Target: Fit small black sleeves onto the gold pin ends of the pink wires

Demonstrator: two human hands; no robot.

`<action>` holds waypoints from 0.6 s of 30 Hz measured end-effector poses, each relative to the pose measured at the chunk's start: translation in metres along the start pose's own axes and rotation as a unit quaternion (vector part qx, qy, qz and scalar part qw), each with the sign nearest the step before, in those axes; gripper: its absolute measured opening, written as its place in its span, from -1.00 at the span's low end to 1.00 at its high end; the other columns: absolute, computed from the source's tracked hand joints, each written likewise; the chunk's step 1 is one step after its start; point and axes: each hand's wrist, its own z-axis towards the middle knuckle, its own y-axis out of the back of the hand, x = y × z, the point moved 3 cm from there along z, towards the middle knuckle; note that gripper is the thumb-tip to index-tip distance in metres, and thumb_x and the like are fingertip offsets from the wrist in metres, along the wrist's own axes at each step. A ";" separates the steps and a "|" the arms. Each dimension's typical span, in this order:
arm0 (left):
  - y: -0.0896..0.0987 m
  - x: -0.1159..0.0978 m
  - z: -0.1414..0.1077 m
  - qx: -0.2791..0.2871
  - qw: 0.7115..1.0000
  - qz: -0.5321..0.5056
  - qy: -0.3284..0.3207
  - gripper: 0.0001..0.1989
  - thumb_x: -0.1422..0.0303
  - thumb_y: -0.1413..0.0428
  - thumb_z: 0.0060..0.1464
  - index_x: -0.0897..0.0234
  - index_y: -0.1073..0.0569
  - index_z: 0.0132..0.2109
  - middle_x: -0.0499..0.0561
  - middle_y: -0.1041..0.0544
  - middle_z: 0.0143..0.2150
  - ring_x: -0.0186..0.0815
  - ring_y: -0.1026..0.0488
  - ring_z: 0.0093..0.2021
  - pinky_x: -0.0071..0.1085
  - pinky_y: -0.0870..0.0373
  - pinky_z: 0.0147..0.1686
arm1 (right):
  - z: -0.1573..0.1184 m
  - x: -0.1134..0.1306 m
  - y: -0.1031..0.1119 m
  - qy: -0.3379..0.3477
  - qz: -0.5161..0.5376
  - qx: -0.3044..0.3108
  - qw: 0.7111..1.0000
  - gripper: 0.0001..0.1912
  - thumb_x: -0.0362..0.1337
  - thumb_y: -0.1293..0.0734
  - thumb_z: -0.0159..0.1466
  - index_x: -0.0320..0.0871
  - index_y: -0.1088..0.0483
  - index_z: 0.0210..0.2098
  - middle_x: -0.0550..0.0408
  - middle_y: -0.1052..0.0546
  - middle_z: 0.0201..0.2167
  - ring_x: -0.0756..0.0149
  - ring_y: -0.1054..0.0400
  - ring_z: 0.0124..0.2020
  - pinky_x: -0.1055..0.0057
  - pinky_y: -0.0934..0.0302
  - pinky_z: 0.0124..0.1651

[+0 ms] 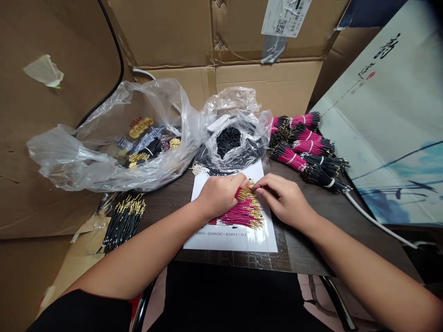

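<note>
My left hand (221, 194) is closed around some pink wires with gold-coloured metal ends, which stick out past its fingers to the right. Under and in front of it lies a loose pile of more pink wires (238, 214), gold ends to the right, on a white printed sheet (265, 242). At the wire tips, my right hand (285, 198) has thumb and forefinger pinched together; what is between them is too small to make out. Just behind the hands stands a clear plastic bag (242, 152) with many small black tube-like pieces (228, 140) inside.
Tied bundles of pink and black wires (309, 147) lie at the right. A large clear bag (169, 110) with wire bundles sits at the left. Black wires with gold ends (126, 221) lie near my left forearm. Cardboard walls (166, 37) stand behind the dark table (308, 246).
</note>
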 end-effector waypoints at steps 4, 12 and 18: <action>0.008 -0.001 -0.002 -0.039 0.996 -0.077 0.021 -0.86 0.38 0.05 0.23 0.25 -0.40 -0.19 -0.08 -0.54 -0.37 -0.36 -0.49 -0.39 -0.46 -0.27 -0.39 | -0.001 0.004 0.004 -0.021 0.022 -0.066 0.997 -0.91 -0.35 -0.30 0.28 -0.12 -0.42 -0.21 0.10 -0.51 -0.28 0.34 -0.38 -0.23 0.35 -0.27 -0.15; 0.007 -0.009 -0.002 -0.013 0.975 -0.217 0.035 -0.89 0.42 0.02 0.20 0.26 -0.41 -0.19 -0.07 -0.50 -0.35 -0.40 -0.43 -0.37 -0.48 -0.26 -0.32 | -0.007 0.012 -0.003 -0.058 0.073 -0.145 0.985 -0.68 -0.35 -0.37 0.21 -0.10 -0.36 -0.03 0.14 -0.53 -0.30 0.36 -0.45 -0.29 0.35 -0.35 -0.17; 0.005 -0.013 -0.002 -0.003 0.968 -0.245 0.047 -0.81 0.34 0.06 0.26 0.28 -0.42 -0.20 -0.04 -0.49 -0.36 -0.39 -0.40 -0.37 -0.46 -0.26 -0.31 | -0.010 0.018 -0.001 -0.046 0.072 -0.192 0.978 -0.67 -0.37 -0.41 0.17 -0.09 -0.38 -0.07 0.14 -0.55 -0.28 0.36 -0.48 -0.29 0.35 -0.38 -0.14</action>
